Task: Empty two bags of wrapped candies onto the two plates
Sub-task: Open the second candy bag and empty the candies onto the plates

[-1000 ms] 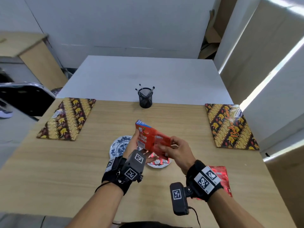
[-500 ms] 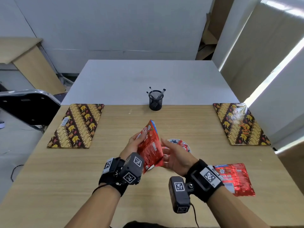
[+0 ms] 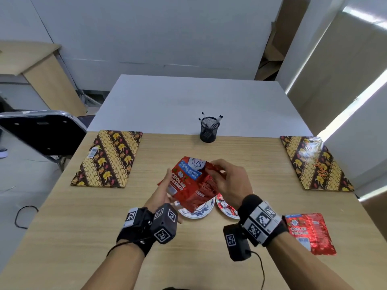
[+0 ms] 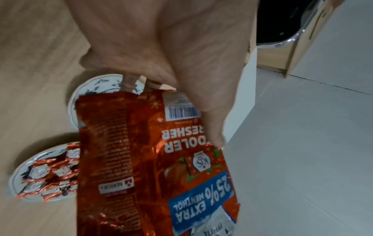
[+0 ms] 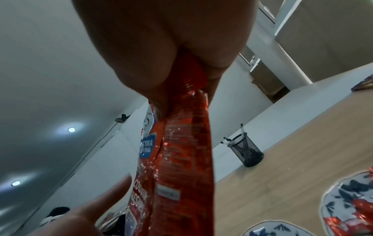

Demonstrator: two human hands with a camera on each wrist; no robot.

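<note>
Bag (image 3: pixel 191 183) of candies is now turned upside down in the head view: half a second before it stood on its edge between the hands, and now its printed front faces the camera with the open end low, over the near plate (image 3: pixel 196 212). The left hand (image 3: pixel 161 191) supports the bag from the left side and the right hand (image 3: pixel 228 181) pinches the upper corner, so both grips hold the bag. The second plate (image 3: pixel 227 208) just to the right already carries red candies, and the other bag (image 3: pixel 310 233) lies flat on the table (image 3: pixel 62 227) near the right wrist, and it looks empty. I judge that the first half of the task is done and the pour of the second bag is only beginning.

From the left wrist view, the thumb (image 4: pixel 214 111) presses on the front of the bag and the other fingers (image 4: pixel 129 81) reach behind the open torn edge. The blue-patterned plate (image 4: pixel 95 84) under this edge shows no candies where it is visible, while the farther plate (image 4: pixel 18 175) is full of candies (image 4: pixel 48 174).

From the right wrist view, the right hand's fingers (image 5: pixel 141 63) squeeze the top of the bag (image 5: pixel 181 143) tightly. A pen holder (image 5: pixel 245 151) stands behind on the table. Candies are not seen falling yet; a shake is probably needed.
</note>
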